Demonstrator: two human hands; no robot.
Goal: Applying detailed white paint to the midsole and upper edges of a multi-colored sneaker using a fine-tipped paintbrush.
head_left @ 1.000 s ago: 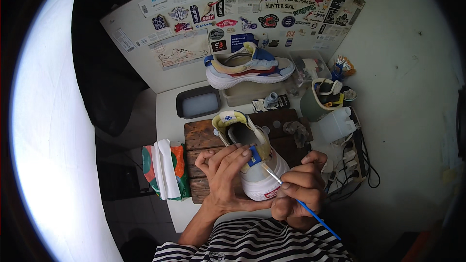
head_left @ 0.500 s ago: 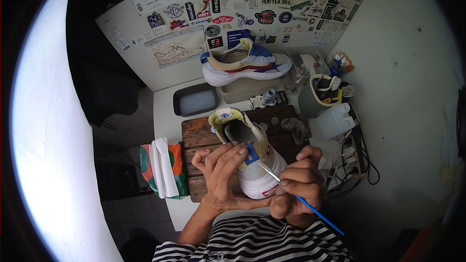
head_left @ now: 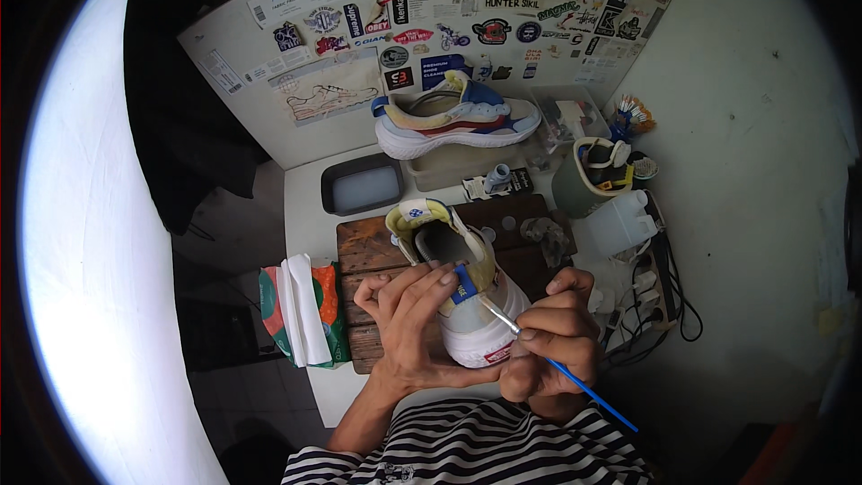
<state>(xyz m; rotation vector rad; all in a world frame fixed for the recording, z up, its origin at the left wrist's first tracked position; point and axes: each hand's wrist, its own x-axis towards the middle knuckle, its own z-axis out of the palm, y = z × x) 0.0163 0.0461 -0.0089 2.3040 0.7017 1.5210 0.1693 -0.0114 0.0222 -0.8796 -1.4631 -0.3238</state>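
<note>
My left hand [head_left: 406, 328] grips a sneaker [head_left: 473, 341] with a white sole, pale upper and yellowish lining. Its fingers press along the upper beside a blue patch [head_left: 465, 286], while the thumb side reaches under the sole. Pinched in my right hand [head_left: 558, 337] is a thin paintbrush [head_left: 588, 391] with a blue handle and a silver ferrule. The brush tip is at the pale upper just below the blue patch; whether it touches is too small to tell. Part of the shoe's left side is hidden behind my left hand.
A wooden board [head_left: 364, 247] lies beneath the shoe. Behind it stand a dark tray of cloudy liquid [head_left: 364, 187], a small bottle [head_left: 496, 180] and another multicoloured sneaker [head_left: 458, 130]. Tissues [head_left: 305, 314] sit left; a bin [head_left: 575, 184], white jug [head_left: 621, 224] and cables [head_left: 673, 283] are right.
The paintbrush and the fingers of my right hand have shifted very slightly. My left hand and the shoe stay in place.
</note>
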